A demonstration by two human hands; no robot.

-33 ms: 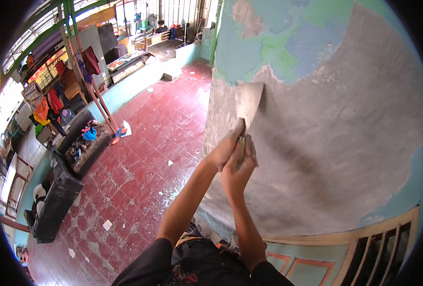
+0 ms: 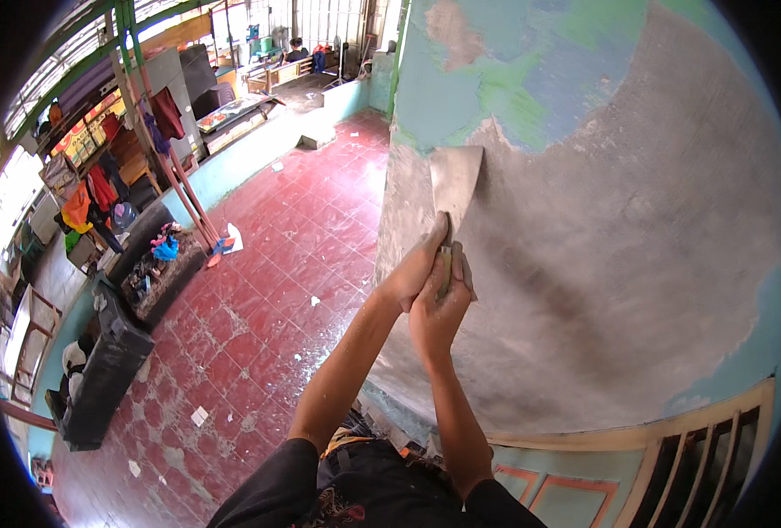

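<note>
Both grips closed on the wide-bladed scraper (image 2: 456, 176), at the handle: left hand (image 2: 419, 271), right hand (image 2: 440, 308) slightly lower. Blade points up over bare grey plaster (image 2: 602, 238), top edge near ragged blue-green paint (image 2: 443, 101); contact unclear. Red tile floor (image 2: 263, 251) at left, white scraps (image 2: 199, 415) scattered.

**Parts You Cannot See Fully**

Your left hand (image 2: 415, 273) and right hand (image 2: 440, 312) hide most of the scraper (image 2: 457, 176) handle (image 2: 444, 271). The lower edge cuts your black shirt (image 2: 272, 488). The far person (image 2: 297, 53) is too small for telling details.
</note>
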